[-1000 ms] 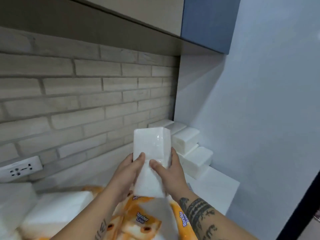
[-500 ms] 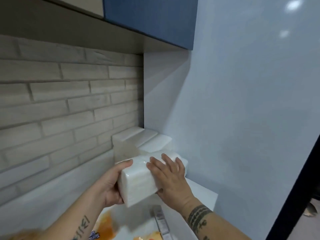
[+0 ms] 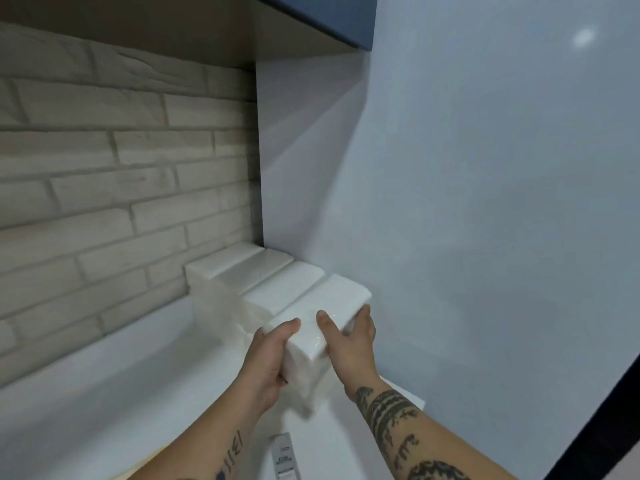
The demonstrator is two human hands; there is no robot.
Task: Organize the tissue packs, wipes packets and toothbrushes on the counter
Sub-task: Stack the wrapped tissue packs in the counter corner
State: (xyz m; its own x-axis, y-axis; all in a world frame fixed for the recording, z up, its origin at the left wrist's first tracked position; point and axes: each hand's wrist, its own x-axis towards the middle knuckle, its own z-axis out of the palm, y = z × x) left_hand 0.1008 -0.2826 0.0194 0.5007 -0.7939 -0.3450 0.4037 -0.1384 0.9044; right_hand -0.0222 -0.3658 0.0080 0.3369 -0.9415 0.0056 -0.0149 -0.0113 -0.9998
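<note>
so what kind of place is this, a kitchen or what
Most likely a home kitchen or utility nook: a white counter under a blue wall cabinet, a brick-look backsplash, and a row of packs in the corner, with the left hand and right hand holding another tissue pack.

Home kitchen, brick backsplash, white counter, cabinet

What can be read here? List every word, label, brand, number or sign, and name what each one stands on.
Nothing in this view can be read.
Narrow packet at the bottom edge: it carries a printed label, too blurred to read.
Left forearm tattoo: dark marks, too blurred to read.
Held tissue pack: no print visible.
</note>
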